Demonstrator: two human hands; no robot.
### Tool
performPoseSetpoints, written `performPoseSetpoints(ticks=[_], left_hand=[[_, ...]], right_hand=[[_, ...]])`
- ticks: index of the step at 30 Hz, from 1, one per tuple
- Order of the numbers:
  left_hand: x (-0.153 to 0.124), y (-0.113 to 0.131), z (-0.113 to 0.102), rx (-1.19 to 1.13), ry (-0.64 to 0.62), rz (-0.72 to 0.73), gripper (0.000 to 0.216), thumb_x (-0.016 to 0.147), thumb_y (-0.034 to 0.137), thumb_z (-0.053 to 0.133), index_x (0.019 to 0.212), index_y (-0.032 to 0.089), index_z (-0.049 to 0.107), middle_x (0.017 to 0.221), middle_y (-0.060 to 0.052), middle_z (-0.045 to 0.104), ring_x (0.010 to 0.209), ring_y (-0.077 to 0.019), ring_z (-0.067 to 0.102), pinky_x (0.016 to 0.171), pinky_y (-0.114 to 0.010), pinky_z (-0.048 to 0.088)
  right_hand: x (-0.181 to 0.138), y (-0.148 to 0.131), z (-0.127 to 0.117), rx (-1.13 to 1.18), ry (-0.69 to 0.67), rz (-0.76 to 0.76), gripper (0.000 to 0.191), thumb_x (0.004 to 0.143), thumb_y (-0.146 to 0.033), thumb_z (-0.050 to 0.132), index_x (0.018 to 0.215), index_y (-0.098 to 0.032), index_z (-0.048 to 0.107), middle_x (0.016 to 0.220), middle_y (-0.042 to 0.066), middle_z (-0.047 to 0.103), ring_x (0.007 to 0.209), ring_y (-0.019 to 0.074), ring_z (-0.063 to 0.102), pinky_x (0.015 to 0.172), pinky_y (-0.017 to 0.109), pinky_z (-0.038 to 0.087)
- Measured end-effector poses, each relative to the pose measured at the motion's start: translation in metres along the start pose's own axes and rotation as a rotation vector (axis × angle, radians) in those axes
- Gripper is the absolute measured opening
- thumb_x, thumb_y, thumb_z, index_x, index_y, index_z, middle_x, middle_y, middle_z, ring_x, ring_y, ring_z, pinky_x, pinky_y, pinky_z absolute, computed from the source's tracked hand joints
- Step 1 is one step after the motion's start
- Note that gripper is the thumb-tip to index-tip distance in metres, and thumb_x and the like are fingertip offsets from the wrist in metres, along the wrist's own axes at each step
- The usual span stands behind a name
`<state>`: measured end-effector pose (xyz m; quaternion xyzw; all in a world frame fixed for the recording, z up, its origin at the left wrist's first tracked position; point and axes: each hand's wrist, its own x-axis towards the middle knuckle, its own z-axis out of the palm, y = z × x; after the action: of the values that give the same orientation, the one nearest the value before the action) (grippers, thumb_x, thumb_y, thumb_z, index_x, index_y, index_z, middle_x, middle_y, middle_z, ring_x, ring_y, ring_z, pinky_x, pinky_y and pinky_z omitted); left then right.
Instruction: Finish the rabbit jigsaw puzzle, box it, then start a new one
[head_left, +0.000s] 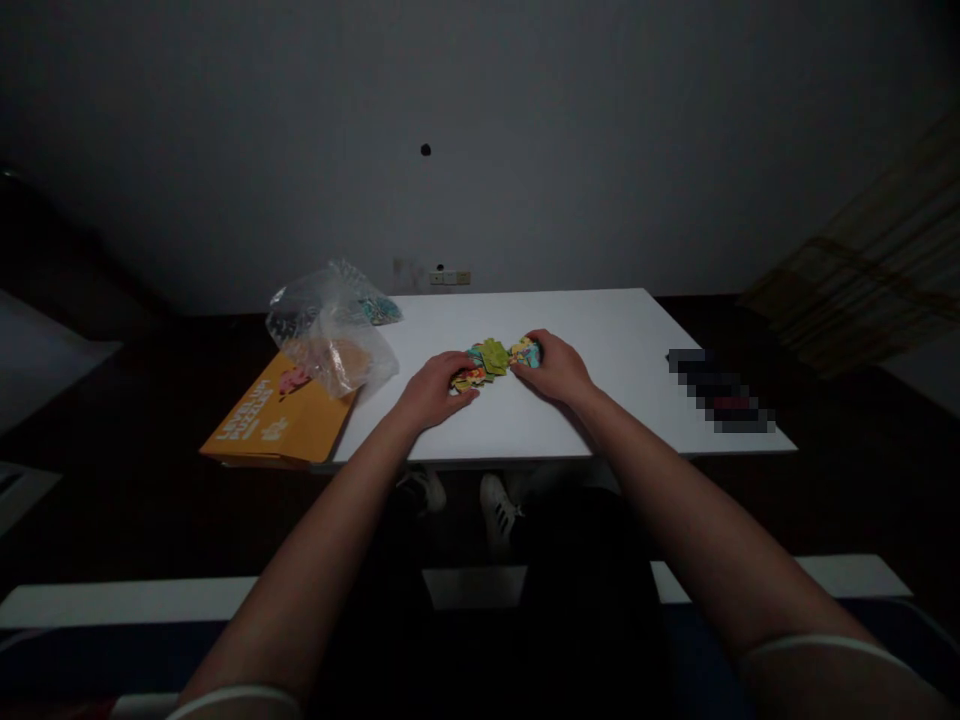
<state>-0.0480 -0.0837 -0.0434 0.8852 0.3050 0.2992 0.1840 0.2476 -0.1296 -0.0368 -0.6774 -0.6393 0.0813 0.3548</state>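
Colourful puzzle pieces in green, yellow, red and teal lie bunched near the middle of the white table. My left hand curls around the left end of the bunch, thumb on the near side and fingers on the far side. At the other end, my right hand grips a clump of yellow and teal pieces between thumb and fingers. The two clumps touch or nearly touch. My fingers hide part of each one.
To the left, an orange puzzle box overhangs the table's front edge, with a crumpled clear plastic bag partly on it. Behind it sits a bag of teal pieces. A blurred-out dark item lies at the right edge.
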Motion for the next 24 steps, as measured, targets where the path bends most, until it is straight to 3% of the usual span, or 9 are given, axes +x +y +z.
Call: performPoseSetpoints(ticks=[5, 10, 12, 14, 17, 20, 24], left_hand=[[-0.001, 0.001, 0.002, -0.087, 0.157, -0.052, 0.032, 0.107, 0.025, 0.063, 0.136, 0.023, 0.075, 0.142, -0.013, 0.08, 0.134, -0.0281, 0.075, 0.121, -0.051, 0.059], [0.0, -0.018, 0.002, -0.172, 0.363, -0.208, 0.043, 0.118, 0.039, 0.046, 0.153, 0.02, 0.063, 0.148, -0.017, 0.077, 0.132, -0.0292, 0.077, 0.107, -0.05, 0.069], [0.001, -0.026, 0.002, -0.21, 0.452, -0.251, 0.046, 0.118, 0.04, 0.047, 0.156, 0.021, 0.061, 0.154, -0.018, 0.074, 0.138, -0.0306, 0.075, 0.111, -0.053, 0.068], [0.002, -0.029, 0.002, -0.219, 0.498, -0.257, 0.044, 0.114, 0.036, 0.051, 0.155, 0.023, 0.065, 0.158, -0.016, 0.073, 0.147, -0.0311, 0.07, 0.126, -0.058, 0.059], [0.002, -0.026, 0.001, -0.174, 0.415, -0.24, 0.05, 0.103, 0.022, 0.058, 0.152, 0.025, 0.07, 0.162, -0.013, 0.071, 0.156, -0.0312, 0.064, 0.139, -0.06, 0.044], [0.007, -0.015, -0.002, -0.103, 0.229, -0.25, 0.07, 0.092, 0.02, 0.065, 0.162, 0.026, 0.064, 0.176, -0.014, 0.058, 0.167, -0.0345, 0.052, 0.143, -0.062, 0.038], [0.035, 0.003, -0.006, 0.155, -0.052, -0.321, 0.083, 0.099, 0.048, 0.071, 0.176, 0.028, 0.049, 0.191, -0.017, 0.035, 0.179, -0.0467, 0.027, 0.142, -0.078, 0.022]], right_hand=[[0.045, 0.0, 0.01, 0.142, -0.006, 0.046, 0.042, 0.079, -0.052, 0.089, 0.108, -0.024, 0.076, 0.099, 0.006, 0.079, 0.088, 0.0278, 0.07, 0.082, 0.041, 0.056], [0.056, 0.011, 0.023, 0.641, 0.056, 0.173, 0.051, 0.064, -0.057, 0.097, 0.091, -0.026, 0.066, 0.077, -0.005, 0.064, 0.07, 0.0199, 0.061, 0.067, 0.034, 0.051], [0.056, 0.016, 0.023, 0.803, 0.061, 0.195, 0.05, 0.064, -0.053, 0.097, 0.091, -0.028, 0.063, 0.078, -0.006, 0.064, 0.07, 0.0193, 0.063, 0.067, 0.034, 0.053], [0.058, 0.018, 0.021, 0.908, 0.055, 0.201, 0.044, 0.067, -0.048, 0.093, 0.089, -0.028, 0.061, 0.08, -0.006, 0.065, 0.071, 0.0187, 0.064, 0.068, 0.033, 0.055], [0.063, 0.019, 0.017, 0.953, 0.052, 0.211, 0.038, 0.069, -0.044, 0.09, 0.087, -0.029, 0.06, 0.081, -0.005, 0.064, 0.07, 0.0179, 0.061, 0.064, 0.032, 0.053], [0.067, 0.017, 0.016, 0.982, 0.041, 0.24, 0.038, 0.069, -0.044, 0.09, 0.087, -0.03, 0.06, 0.075, -0.006, 0.057, 0.067, 0.0187, 0.058, 0.061, 0.032, 0.051], [0.065, 0.011, 0.016, 1.077, 0.008, 0.256, 0.039, 0.069, -0.044, 0.092, 0.086, -0.03, 0.061, 0.075, -0.005, 0.059, 0.065, 0.0184, 0.057, 0.057, 0.031, 0.047]])
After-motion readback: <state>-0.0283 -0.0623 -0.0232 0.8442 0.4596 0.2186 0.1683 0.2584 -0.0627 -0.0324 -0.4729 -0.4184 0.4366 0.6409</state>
